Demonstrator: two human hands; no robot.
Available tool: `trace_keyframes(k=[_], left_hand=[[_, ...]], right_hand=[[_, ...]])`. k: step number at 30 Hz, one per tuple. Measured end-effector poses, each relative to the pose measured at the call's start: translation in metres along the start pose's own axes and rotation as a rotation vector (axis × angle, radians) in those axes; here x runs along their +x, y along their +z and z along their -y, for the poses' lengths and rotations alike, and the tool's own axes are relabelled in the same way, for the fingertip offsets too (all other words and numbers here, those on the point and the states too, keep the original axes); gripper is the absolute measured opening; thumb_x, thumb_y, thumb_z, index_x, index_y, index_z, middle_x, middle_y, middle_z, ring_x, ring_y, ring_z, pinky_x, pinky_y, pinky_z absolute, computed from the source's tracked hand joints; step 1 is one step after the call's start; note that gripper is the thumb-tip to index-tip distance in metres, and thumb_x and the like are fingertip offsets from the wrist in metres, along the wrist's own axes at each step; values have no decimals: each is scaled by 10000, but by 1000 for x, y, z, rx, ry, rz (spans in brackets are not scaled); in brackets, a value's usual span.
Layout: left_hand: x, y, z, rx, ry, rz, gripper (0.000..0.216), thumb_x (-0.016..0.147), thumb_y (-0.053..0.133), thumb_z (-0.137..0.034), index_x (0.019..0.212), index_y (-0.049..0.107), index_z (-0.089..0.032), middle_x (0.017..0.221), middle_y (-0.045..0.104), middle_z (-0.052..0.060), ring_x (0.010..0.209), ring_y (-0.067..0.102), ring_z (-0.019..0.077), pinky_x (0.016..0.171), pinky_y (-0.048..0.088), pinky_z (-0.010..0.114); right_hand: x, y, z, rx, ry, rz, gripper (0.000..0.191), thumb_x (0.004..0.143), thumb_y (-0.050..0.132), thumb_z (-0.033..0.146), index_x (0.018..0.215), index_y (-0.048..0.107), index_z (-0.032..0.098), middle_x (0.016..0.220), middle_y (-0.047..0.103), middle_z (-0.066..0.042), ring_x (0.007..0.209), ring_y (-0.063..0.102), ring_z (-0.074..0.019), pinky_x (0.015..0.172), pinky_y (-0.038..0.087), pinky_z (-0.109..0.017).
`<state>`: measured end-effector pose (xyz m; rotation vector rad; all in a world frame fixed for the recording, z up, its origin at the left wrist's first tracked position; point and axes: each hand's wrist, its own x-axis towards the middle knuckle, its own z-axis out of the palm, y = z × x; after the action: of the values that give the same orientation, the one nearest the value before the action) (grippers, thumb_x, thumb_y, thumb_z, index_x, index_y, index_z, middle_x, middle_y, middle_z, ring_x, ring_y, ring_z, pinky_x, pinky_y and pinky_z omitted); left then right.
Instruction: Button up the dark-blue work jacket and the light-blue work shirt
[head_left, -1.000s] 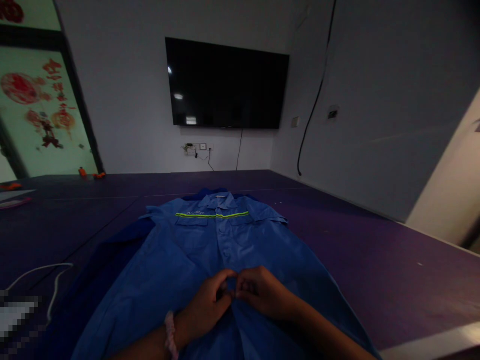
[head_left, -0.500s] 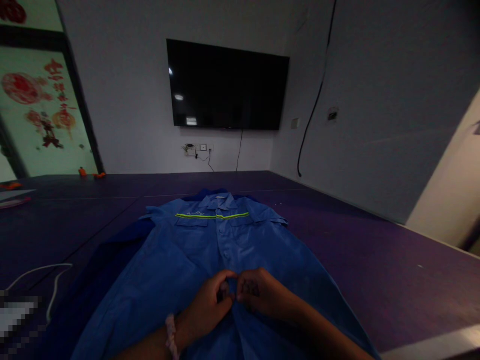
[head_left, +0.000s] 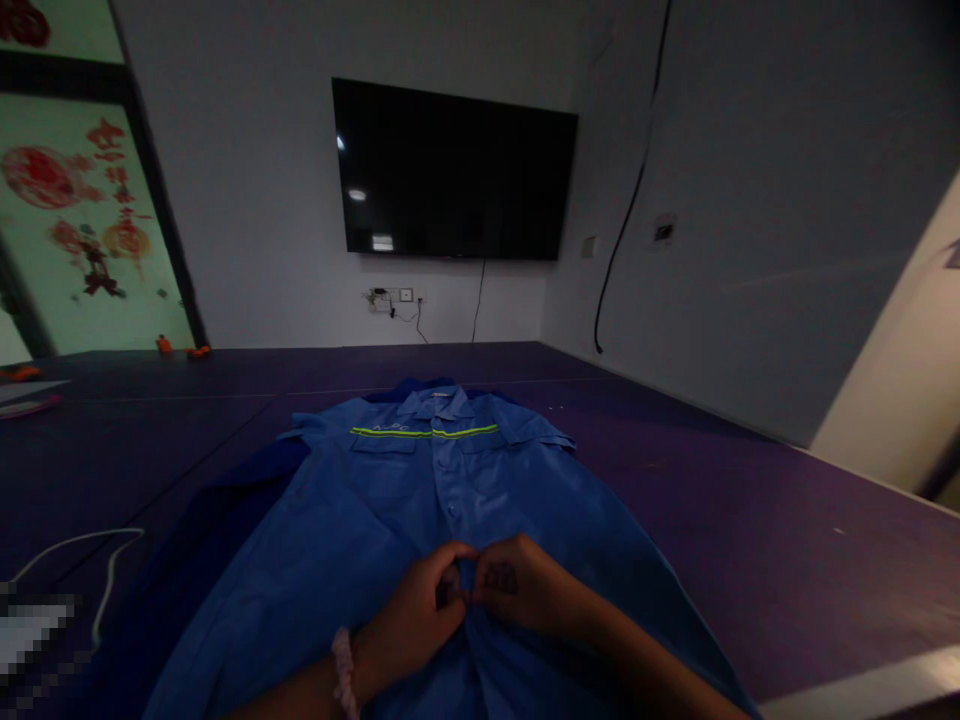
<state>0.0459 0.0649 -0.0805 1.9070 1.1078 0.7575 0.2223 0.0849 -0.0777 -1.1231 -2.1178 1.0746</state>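
A blue short-sleeved work shirt (head_left: pixel 375 500) with a yellow-green stripe across the chest lies front up, its collar pointing away from me. My left hand (head_left: pixel 431 600), a pale scrunchie (head_left: pixel 344 670) on its wrist, pinches the shirt's front placket low down. Facing it, my right hand (head_left: pixel 517 585) pinches the same front edge, the fingertips of both hands nearly meeting. Whatever lies between the fingertips is hidden. Farther up the placket, buttons (head_left: pixel 451 511) show. Beneath the shirt is a darker blue garment (head_left: pixel 240 495), sticking out on the left and behind the collar.
The garments lie on a wide purple surface (head_left: pixel 675 470). At left are a white cable (head_left: pixel 112 560) and a blurred-out pale object (head_left: pixel 30 635). Small orange items (head_left: pixel 196 352) sit at the far left edge. A television (head_left: pixel 457 175) hangs on the far wall, a black cable (head_left: pixel 622 235) on the right.
Both hands stay at the same spot on the placket, with only slight finger movement. The shirt has not visibly shifted.
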Motion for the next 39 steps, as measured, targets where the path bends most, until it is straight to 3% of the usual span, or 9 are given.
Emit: trace_keyframes(k=[10,16,26,34,39], left_hand=[[1,3,4,32,-9,-36,432,717,428,-105,1133,522,-172,748,536,-12,677,481,116,676,390,230],[1,2,2,32,-17,-28,420,724,437,-113,1137,507,-149,752,544,-2,677,484,119,676,386,235],[0,1,-6,23,-10,-16,97,741,491,-211,827,489,-165,673,501,-29,611,462,98,568,353,201],[-1,5,-3,282,-52,-101,108,708,522,-251,655,470,-172,621,501,-20,611,450,116,575,326,227],[0,4,-3,323,-85,-68,127,710,511,-258,623,485,-169,600,516,-18,582,451,112,549,313,226]], right_hand=[[1,0,-7,-198,-137,-36,49,673,595,158,681,641,143,552,576,17,485,514,-79,434,355,-151],[1,1,-9,-121,-133,-71,89,614,564,74,654,624,125,512,565,29,460,508,-71,427,353,-145],[1,1,-7,-54,-88,-59,105,619,552,53,650,629,116,498,554,34,444,484,-59,408,328,-134],[2,-1,-8,-84,-100,-52,93,631,567,75,655,638,129,546,602,18,477,521,-72,431,355,-142],[2,0,-5,-70,-68,-53,89,631,565,71,655,633,124,521,581,25,463,506,-67,430,350,-142]])
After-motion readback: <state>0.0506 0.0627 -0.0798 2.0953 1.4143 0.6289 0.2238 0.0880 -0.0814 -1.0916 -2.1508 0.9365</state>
